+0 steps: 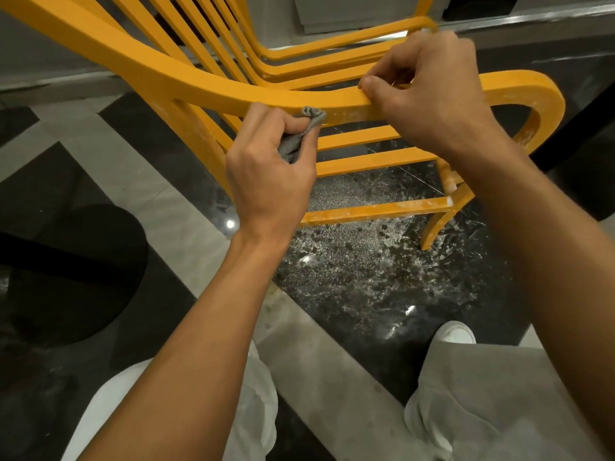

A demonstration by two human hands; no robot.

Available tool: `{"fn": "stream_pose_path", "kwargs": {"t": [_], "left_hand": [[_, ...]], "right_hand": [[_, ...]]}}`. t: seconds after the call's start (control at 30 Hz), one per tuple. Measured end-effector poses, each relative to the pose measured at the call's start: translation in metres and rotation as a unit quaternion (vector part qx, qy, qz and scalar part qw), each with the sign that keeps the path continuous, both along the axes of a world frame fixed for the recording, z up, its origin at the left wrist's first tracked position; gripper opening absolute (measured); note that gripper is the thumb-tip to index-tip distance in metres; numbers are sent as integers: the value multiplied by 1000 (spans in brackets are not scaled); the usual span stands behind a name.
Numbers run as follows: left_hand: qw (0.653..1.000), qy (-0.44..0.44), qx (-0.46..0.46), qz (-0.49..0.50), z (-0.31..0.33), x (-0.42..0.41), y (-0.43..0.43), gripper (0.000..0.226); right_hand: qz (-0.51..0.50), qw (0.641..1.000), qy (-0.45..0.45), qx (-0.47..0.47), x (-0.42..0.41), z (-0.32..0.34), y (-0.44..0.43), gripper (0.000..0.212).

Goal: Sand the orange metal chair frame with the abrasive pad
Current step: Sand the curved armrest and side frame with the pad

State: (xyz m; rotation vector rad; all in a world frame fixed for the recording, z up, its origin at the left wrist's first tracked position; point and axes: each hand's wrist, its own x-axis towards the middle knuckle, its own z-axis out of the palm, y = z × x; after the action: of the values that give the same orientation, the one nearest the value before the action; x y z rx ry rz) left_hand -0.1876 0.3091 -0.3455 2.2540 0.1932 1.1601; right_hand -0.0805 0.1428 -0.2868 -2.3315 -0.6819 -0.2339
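Left hand (271, 174) pinches grey pad (301, 133) under rail edge (216, 91); right hand (429, 94) grips rail.

White dust speckles the dark marble floor (359, 287).

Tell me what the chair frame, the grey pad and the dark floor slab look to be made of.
Chair frame: flat bars in matte orange paint; metal likely, white dusty scuffs. Grey pad: soft, crumpled abrasive fabric in the left hand. Dark floor slab: polished veined stone, probably marble, reflecting lights.
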Motion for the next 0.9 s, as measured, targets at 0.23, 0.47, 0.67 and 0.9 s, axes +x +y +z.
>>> {"fn": "stream_pose_path", "kwargs": {"t": [0.23, 0.47, 0.67, 0.9], "left_hand": [[1000, -8, -7, -3, -1, 3, -5, 20], [1000, -5, -6, 0, -3, 2, -6, 18], [1000, -10, -1, 10, -4, 1, -8, 19], [1000, -7, -17, 16, -8, 4, -21, 18]], "right_hand": [[4, 1000, -6, -2, 3, -1, -1, 26], [13, 1000, -5, 0, 2, 1, -7, 24], [11, 1000, -8, -9, 8, 1, -16, 24], [20, 1000, -4, -4, 13, -3, -31, 31]]}}
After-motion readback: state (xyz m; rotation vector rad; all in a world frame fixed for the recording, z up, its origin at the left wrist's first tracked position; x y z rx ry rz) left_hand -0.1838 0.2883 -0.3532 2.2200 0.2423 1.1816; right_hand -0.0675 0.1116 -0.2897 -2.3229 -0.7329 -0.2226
